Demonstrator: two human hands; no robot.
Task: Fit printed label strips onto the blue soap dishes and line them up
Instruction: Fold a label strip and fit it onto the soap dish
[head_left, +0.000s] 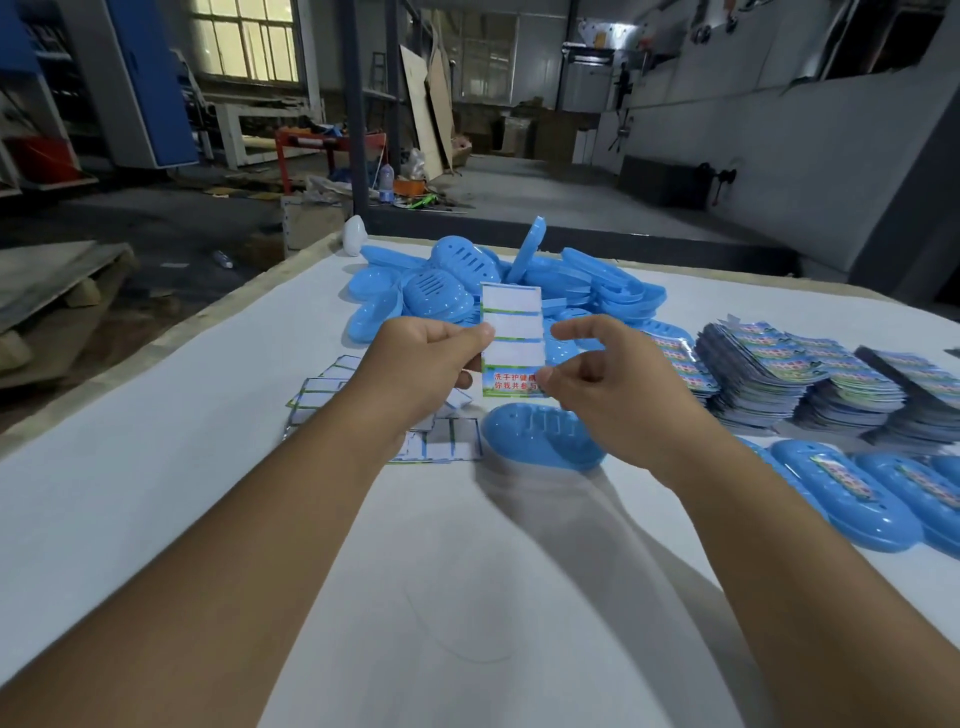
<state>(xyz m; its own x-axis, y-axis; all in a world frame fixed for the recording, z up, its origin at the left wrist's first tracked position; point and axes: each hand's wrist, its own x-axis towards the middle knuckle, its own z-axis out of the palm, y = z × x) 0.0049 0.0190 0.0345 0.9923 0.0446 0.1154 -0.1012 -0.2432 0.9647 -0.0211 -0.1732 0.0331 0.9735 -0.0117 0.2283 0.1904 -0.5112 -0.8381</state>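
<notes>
Left of centre on the white worktop (156, 467), loose label sheets (441, 444) lie fanned out flat. Above them, the left hand (415, 369) pinches the left edge of a label strip (511, 338), held upright with its blank panels on top and printed panel at the bottom. Behind it, toward the far edge, sits a heap of blue soap dishes (467, 280). Below the strip rests a single soap dish (543, 436). The right hand (608, 384) pinches the strip's lower right corner. Stacked labels (810, 379) and labelled dishes (841, 499) occupy the right edge.
</notes>
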